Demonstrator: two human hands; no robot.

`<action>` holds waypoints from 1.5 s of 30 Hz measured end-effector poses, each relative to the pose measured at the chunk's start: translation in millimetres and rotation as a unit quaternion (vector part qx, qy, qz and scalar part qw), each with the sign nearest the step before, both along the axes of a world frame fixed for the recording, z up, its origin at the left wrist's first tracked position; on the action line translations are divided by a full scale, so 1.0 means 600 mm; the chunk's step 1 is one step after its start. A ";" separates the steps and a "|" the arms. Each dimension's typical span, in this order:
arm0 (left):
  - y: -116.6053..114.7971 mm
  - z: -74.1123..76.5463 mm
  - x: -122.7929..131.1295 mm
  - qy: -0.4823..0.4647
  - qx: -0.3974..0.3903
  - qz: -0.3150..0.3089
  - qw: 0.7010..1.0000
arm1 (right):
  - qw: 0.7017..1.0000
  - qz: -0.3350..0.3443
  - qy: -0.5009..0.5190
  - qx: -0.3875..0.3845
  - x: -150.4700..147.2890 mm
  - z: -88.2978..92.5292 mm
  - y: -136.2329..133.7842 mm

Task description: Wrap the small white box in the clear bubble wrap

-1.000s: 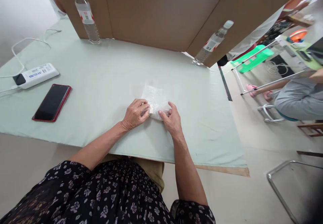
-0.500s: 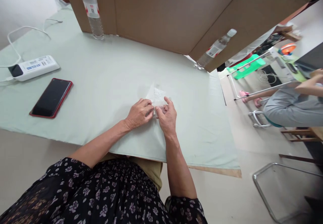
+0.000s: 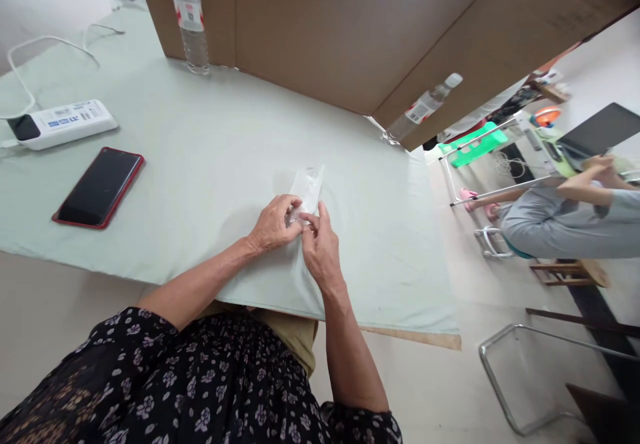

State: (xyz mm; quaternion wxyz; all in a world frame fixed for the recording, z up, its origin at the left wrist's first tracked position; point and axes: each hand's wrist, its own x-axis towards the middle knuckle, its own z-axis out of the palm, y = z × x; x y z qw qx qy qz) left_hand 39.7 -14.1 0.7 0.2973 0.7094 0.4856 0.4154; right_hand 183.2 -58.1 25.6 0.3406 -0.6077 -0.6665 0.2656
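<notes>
A small clear plastic bag with a whitish look is pinched at its near end between my two hands, just above the cloth-covered table. My left hand grips the bag from the left, thumb and fingers curled together. On the other side my right hand holds its near edge with thumb and finger, the hands nearly touching. Whatever the bag may contain is too small to make out, and its near end is hidden by my fingers.
A phone in a red case and a white portable device with cables lie left. Water bottles stand against a cardboard panel behind. At right sit a person in grey and a metal-framed chair.
The bag has become narrower and now slants to the right. My right hand has shifted slightly left and nearer to me, its fingers closing in. The view has turned a little.
</notes>
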 end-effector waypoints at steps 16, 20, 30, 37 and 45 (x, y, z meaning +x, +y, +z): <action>0.014 0.008 0.008 0.057 -0.035 -0.015 0.998 | 0.972 0.031 0.207 -0.103 0.037 -0.007 0.022; 0.016 -0.004 0.008 0.080 0.012 -0.005 0.997 | 0.969 0.010 0.230 -0.090 0.047 0.000 0.031; 0.021 -0.011 0.015 0.084 0.006 -0.017 0.996 | 0.994 -0.020 0.106 0.024 0.073 -0.001 0.087; 0.018 -0.008 0.015 0.066 0.017 -0.031 0.997 | 0.995 0.031 -0.024 0.092 0.066 -0.019 0.111; 0.018 -0.015 0.016 0.078 0.032 -0.045 0.995 | 0.989 0.079 -0.100 0.072 0.068 -0.034 0.146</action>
